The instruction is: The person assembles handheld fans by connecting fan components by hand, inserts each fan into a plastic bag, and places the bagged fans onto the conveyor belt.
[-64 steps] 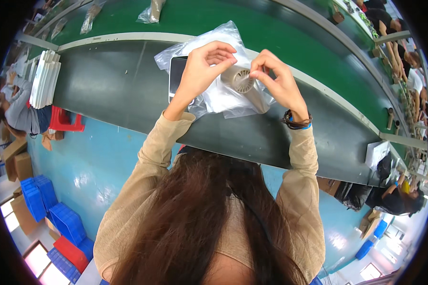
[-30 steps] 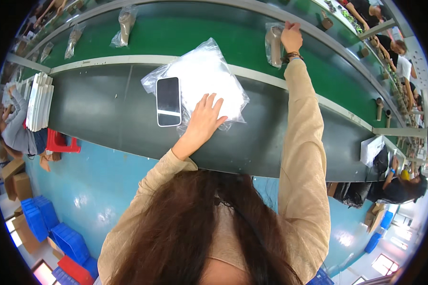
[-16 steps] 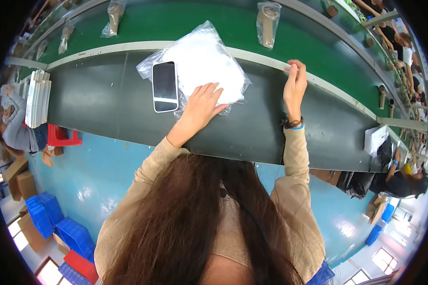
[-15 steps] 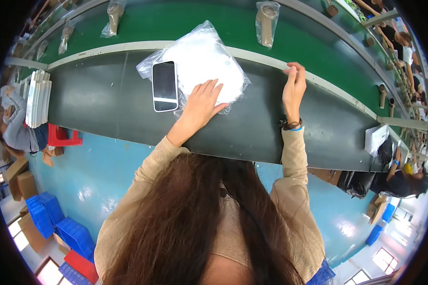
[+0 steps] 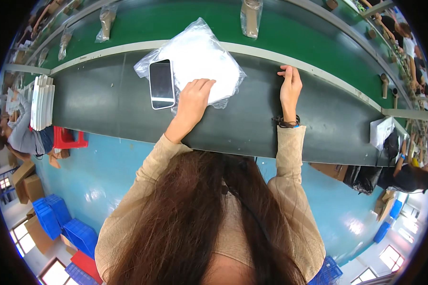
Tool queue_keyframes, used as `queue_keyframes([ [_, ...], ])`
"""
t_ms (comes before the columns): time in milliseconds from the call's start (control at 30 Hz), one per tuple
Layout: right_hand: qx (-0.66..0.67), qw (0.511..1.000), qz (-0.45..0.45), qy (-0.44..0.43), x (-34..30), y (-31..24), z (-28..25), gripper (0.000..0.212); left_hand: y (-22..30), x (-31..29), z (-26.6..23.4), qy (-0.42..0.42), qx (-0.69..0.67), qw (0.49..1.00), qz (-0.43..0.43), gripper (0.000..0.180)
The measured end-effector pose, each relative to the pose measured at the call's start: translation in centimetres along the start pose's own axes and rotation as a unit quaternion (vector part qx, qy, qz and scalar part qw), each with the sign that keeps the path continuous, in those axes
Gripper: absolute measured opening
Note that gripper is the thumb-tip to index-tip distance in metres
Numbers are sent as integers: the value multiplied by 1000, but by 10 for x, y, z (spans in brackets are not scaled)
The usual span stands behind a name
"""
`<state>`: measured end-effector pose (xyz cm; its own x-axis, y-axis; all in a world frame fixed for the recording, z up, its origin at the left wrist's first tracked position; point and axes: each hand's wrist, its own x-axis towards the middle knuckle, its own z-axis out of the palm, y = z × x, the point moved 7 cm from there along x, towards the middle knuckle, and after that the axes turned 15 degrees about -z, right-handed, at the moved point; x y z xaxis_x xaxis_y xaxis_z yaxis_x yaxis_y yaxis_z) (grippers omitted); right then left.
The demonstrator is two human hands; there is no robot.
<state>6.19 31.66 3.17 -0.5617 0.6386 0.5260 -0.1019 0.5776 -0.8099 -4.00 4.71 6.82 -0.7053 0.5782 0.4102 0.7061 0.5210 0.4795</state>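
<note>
Right, nearest first: beige sleeves (image 5: 290, 147) reach over the near edge of a dark grey-green flat surface (image 5: 95, 107), with long brown hair (image 5: 171, 213) hanging on the near side of the stack of clear-and-white plastic bags (image 5: 195, 54), my reference from here. Left grip (image 5: 191, 104) is on the bag stack's near side, fingers close together; thumb is hidden, so can't tell if it pinches a bag or just presses. Right grip (image 5: 290, 90), dark bracelet (image 5: 285, 122) at the wrist, is to the right of the stack, apart from it, fingers loosely curled. Nothing visible in it; can't tell if the tips meet. White-framed rectangular phone with black screen (image 5: 161, 84) lies on the stack's left margin.

Beyond the stack: pale rail (image 5: 104, 53), then green belt (image 5: 176, 26). Beige handle-shaped device in a clear bag (image 5: 250, 21) is on the belt, past the stack and slightly right; similar bagged device (image 5: 106, 23) past it to the left.

Risks, my read: pulling a bag from under the phone could drag or drop it. Thin film may cling, so two bags could lift together. Pushing the stack too far could ride it over the rail.
</note>
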Motion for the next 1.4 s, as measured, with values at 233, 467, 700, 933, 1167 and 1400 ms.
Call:
queue_keyframes([
  [233, -16, 1000, 16, -17, -1, 5, -1, 32, 6, 13, 9, -52, 11, 998, -37, 43],
  [467, -4, 999, 31, -40, -2, -2, 5, 35, -6, 28, 19, -33, -9, 998, -53, 49],
  [700, -17, 998, 21, -48, -2, -2, 3, 35, -5, 20, 12, -11, -31, 998, -53, 25],
  [933, -17, 998, 22, -55, -2, -5, 4, 36, 5, 23, 1, -78, 23, 995, -62, 34],
  [1167, -11, 998, 20, -59, -1, -4, 6, 36, 4, 14, -9, -48, -73, 988, -127, 30],
  [1400, -10, 997, 27, -68, -2, -3, 5, 35, -1, 4, 11, -20, 51, 998, -14, 30],
])
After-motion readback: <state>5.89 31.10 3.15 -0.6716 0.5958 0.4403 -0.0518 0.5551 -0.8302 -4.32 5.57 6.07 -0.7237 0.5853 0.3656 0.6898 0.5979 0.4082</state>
